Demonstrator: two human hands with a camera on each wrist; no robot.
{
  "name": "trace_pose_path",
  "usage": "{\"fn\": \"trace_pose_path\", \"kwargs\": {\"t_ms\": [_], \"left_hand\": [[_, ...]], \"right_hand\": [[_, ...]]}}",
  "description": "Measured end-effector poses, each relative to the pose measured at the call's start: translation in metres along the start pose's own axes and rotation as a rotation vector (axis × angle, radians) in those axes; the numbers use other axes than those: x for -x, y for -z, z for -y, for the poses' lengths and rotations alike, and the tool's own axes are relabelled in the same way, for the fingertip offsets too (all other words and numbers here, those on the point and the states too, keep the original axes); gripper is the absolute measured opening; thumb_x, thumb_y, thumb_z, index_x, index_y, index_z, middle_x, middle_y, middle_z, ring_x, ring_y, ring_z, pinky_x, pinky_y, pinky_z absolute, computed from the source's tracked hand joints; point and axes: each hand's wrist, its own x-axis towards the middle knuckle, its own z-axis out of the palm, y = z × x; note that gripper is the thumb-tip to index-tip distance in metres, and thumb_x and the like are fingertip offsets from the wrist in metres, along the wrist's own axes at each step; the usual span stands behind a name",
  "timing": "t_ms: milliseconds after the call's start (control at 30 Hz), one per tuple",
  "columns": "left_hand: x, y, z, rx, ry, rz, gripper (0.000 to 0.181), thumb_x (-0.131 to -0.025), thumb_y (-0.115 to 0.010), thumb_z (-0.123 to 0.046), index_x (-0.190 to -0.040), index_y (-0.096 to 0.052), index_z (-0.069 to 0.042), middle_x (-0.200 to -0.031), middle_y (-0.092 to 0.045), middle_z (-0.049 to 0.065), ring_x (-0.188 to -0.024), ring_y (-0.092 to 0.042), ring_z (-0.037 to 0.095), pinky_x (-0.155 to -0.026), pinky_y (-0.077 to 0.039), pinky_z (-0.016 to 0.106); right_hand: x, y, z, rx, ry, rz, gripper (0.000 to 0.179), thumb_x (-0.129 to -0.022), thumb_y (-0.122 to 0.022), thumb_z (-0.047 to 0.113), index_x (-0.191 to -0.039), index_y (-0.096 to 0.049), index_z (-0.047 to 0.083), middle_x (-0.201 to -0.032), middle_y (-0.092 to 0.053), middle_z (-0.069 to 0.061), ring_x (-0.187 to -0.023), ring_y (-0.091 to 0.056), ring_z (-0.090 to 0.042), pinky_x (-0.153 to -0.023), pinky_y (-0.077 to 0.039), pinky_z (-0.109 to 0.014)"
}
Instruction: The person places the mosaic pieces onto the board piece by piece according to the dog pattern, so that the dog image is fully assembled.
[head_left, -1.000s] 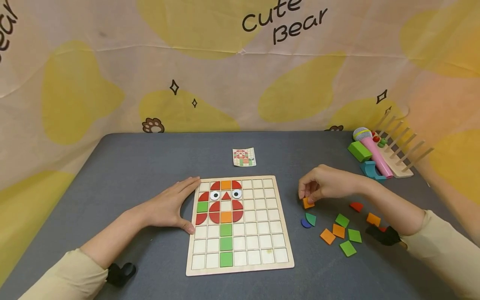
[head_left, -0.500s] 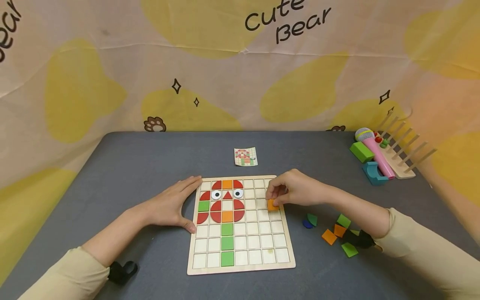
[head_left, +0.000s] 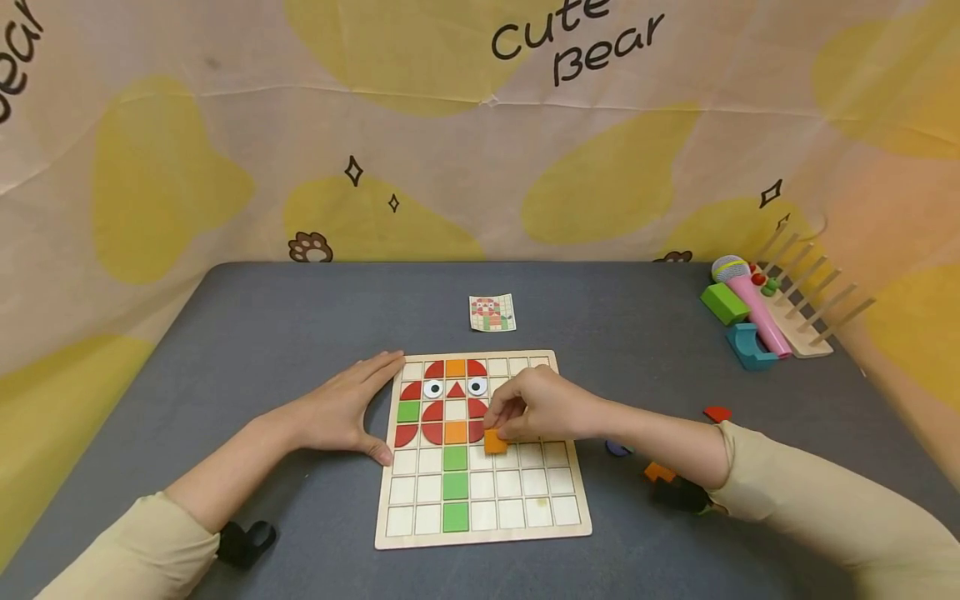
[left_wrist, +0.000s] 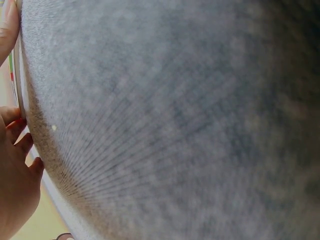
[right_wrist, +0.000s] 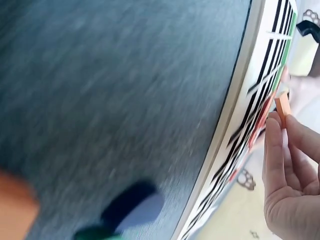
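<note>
A wooden grid board (head_left: 581, 527) lies on the table, with red, orange and green pieces and two eye pieces set in its cells. Between thumb and fingers my right hand (head_left: 551, 406) pinches an orange square tile (head_left: 495, 442), held over the board right of the column of green tiles (head_left: 455, 485). The right wrist view shows the same orange tile (right_wrist: 282, 107) at the fingertips. Spread along the board's left edge, my left hand (head_left: 337, 408) touches the frame with its fingers and thumb straight. In the left wrist view only part of the left hand (left_wrist: 20, 175) shows.
Behind the board lies a small pattern card (head_left: 492, 313). Loose pieces, among them a red one (head_left: 717, 414), an orange one (head_left: 660, 472) and a blue one (head_left: 618, 448), lie right, partly under my forearm. Farther back are a pink toy microphone (head_left: 761, 317), blocks and a peg rack (head_left: 813, 340).
My right hand has carried the orange tile from the table at the right leftward over the board. The left hand stays at the board's edge.
</note>
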Motion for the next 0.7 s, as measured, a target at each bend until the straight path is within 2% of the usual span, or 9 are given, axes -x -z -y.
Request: {"fn": "trace_pose_path", "kwargs": {"t_ms": [400,700], "left_hand": [[0.001,0.001,0.0,0.008,-0.004,0.003,0.134,-0.056,-0.079,-0.075,-0.158,-0.022,-0.01,-0.165,-0.022,0.012,-0.154,-0.02,0.038,-0.122,-0.023,0.06],[0.001,0.001,0.0,0.009,-0.006,0.002,0.133,-0.056,-0.079,-0.075,-0.158,-0.022,-0.01,-0.166,-0.022,0.012,-0.153,-0.02,0.038,-0.122,-0.024,0.061]], "right_hand": [[-0.008,-0.022,0.009,-0.017,-0.031,-0.036,0.009,-0.08,-0.076,0.002,-0.085,-0.077,0.009,-0.078,-0.075,0.001,-0.067,-0.06,0.005,-0.067,-0.053,-0.014],[-0.006,-0.027,0.012,0.015,-0.049,-0.061,0.01,-0.078,-0.076,0.002,-0.082,-0.077,0.012,-0.074,-0.074,0.005,-0.064,-0.06,0.005,-0.065,-0.052,-0.013]]}}
